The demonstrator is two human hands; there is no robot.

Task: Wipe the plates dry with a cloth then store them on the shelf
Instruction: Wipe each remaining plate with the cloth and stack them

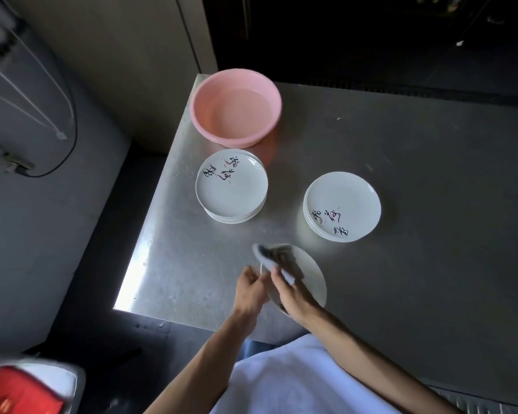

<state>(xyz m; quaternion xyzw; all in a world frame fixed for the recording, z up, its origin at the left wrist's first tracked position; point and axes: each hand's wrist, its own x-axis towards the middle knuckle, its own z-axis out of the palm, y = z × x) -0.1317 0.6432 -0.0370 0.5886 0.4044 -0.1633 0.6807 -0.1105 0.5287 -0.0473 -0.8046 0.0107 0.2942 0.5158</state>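
Looking down on a grey metal desk [416,189] with a pink basin [222,135] at its far left corner; the basin holds clear water.

(a) First stack [231,186]: white plates with dark brush lettering, standing on the desk just on the near side of the basin, almost touching its wall.

(b) Second stack [343,206]: like plates, to the right of the basin and nearer the viewer, well apart from it and from the first stack.

(c) Plate [310,273]: a single white plate, nearer the viewer than the basin and both stacks, close to the desk's front edge. It is held tilted; whether it touches the desk cannot be told.

(d) Left hand [250,286]: fingers curled, pinching the plate's left rim.

(e) Right hand [290,291]: fingers clamped on a grey-and-white cloth [277,259], which lies against the plate's upper face on the side towards the basin. The cloth is blurred.

(f) Red object [21,392]: blurred, off the desk, far below and left of the basin.
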